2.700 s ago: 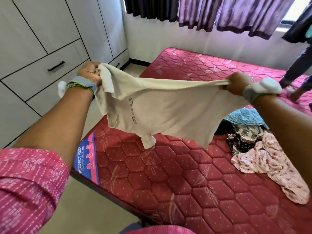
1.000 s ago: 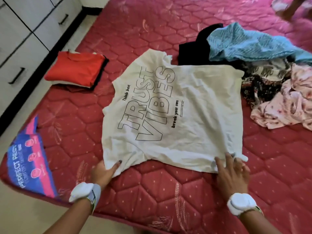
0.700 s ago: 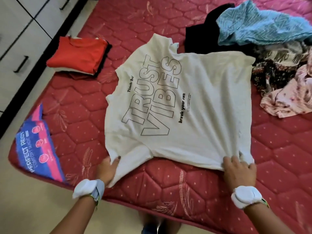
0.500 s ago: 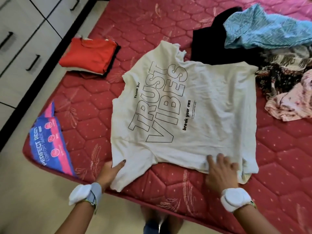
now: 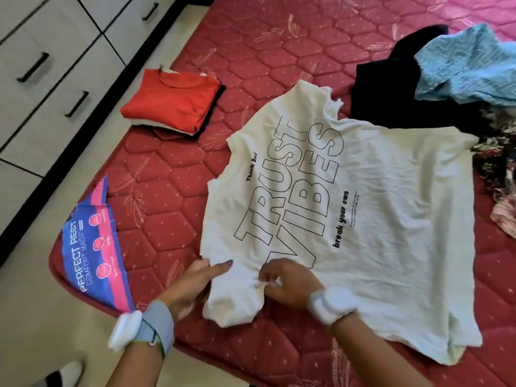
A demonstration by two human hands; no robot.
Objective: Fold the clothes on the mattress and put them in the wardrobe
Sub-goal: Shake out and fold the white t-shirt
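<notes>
Two hands work the near sleeve of a cream T-shirt (image 5: 349, 219) spread flat by the mattress (image 5: 251, 51) near edge.
Left hand (image 5: 192, 283) lies flat-fingered, pinning the sleeve; right hand (image 5: 287, 283) pinches its fabric, likely to straighten it for folding.

We have a single view, from a camera on the person's head, looking steeply down and forward over the near edge of the mattress (image 5: 229, 51). It sits close: both forearms enter from the bottom, with the left hand (image 5: 192, 286) and right hand (image 5: 287, 283) low in the middle. The shirt (image 5: 377, 219) fills the centre. The wide lens bends the scene, so the wardrobe (image 5: 42, 93) slants along the far left and the floor (image 5: 33, 317) shows at the near left. The pile (image 5: 469, 71) is cut by the far right edge. No second view shares this scene.
</notes>
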